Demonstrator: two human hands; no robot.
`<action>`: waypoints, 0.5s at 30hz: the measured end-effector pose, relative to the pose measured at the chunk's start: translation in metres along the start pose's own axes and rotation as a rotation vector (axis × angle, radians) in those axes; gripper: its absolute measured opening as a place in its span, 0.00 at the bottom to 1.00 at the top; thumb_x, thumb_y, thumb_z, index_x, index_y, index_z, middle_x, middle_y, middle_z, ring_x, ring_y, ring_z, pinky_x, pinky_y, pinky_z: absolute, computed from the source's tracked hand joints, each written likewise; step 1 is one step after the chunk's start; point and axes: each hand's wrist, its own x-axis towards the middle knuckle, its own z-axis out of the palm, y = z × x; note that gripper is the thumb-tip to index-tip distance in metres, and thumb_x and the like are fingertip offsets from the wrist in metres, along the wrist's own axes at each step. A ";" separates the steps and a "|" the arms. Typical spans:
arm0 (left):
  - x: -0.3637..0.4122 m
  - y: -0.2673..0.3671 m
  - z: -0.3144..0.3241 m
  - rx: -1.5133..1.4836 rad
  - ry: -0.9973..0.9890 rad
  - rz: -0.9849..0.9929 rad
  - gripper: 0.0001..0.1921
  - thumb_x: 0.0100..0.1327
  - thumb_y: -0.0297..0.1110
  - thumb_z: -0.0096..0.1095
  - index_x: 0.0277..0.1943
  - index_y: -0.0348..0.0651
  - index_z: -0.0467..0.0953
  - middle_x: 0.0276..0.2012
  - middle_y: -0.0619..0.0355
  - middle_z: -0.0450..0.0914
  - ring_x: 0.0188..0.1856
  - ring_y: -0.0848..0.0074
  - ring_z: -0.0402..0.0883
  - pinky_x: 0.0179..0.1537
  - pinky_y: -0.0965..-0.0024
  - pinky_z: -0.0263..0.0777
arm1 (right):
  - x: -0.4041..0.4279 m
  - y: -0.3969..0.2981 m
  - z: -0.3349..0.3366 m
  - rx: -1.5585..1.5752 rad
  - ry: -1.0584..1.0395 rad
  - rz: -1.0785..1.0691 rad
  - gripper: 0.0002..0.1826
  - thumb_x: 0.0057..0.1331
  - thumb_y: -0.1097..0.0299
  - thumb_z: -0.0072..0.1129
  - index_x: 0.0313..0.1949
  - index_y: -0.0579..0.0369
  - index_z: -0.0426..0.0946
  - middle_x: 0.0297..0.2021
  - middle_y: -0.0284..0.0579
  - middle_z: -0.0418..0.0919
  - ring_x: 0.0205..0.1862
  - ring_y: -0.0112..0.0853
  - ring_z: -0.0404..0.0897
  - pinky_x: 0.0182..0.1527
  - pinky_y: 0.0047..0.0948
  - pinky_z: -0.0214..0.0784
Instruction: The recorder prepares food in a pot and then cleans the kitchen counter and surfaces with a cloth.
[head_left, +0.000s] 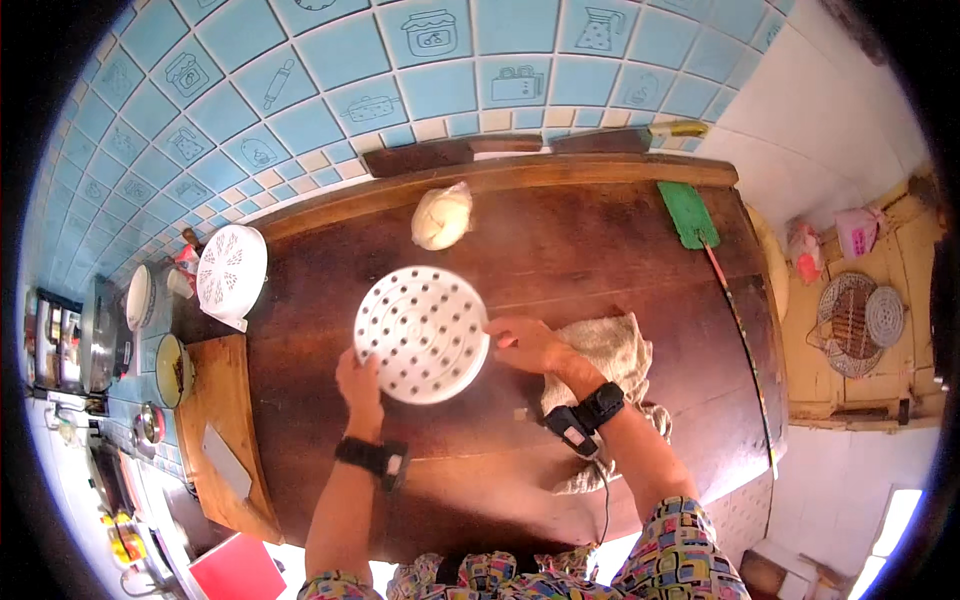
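Note:
A round white perforated steamer plate (421, 334) is held above the dark wooden table by both hands. My left hand (361, 386) grips its lower left rim, and my right hand (525, 343) holds its right rim. Each wrist wears a black strap with a small device. Behind the plate, a pale lump, perhaps dough, in a clear plastic bag (442, 216) lies on the table. A beige cloth (611, 352) lies crumpled under and beside my right forearm. What lies directly beneath the plate is hidden.
A green fly swatter (688, 215) lies at the right. Two cleavers (420, 155) (604, 141) rest along the back edge. At the left are a white perforated basket (232, 271), a yellowish bowl (174, 370) and a wooden board (219, 409) bearing a metal scraper or blade (226, 460).

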 end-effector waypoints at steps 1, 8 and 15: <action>0.003 -0.005 -0.007 -0.068 -0.005 -0.024 0.15 0.49 0.28 0.59 0.40 0.29 0.72 0.34 0.51 0.77 0.33 0.71 0.76 0.37 0.70 0.69 | 0.005 -0.009 -0.013 -0.025 -0.094 0.005 0.23 0.52 0.64 0.58 0.49 0.50 0.70 0.36 0.44 0.79 0.39 0.35 0.79 0.42 0.32 0.71; 0.004 -0.029 -0.024 -0.122 0.002 0.012 0.18 0.56 0.30 0.59 0.47 0.30 0.68 0.39 0.51 0.73 0.38 0.73 0.73 0.41 0.71 0.68 | 0.170 0.071 -0.040 0.054 0.523 0.142 0.23 0.53 0.56 0.60 0.44 0.56 0.72 0.40 0.54 0.77 0.44 0.41 0.76 0.47 0.32 0.67; -0.017 -0.024 -0.032 -0.015 0.038 0.097 0.22 0.55 0.32 0.61 0.51 0.35 0.66 0.45 0.51 0.67 0.46 0.69 0.67 0.42 0.67 0.66 | 0.210 0.053 -0.017 0.619 0.315 0.259 0.31 0.48 0.51 0.65 0.45 0.63 0.73 0.38 0.49 0.79 0.43 0.36 0.77 0.48 0.27 0.67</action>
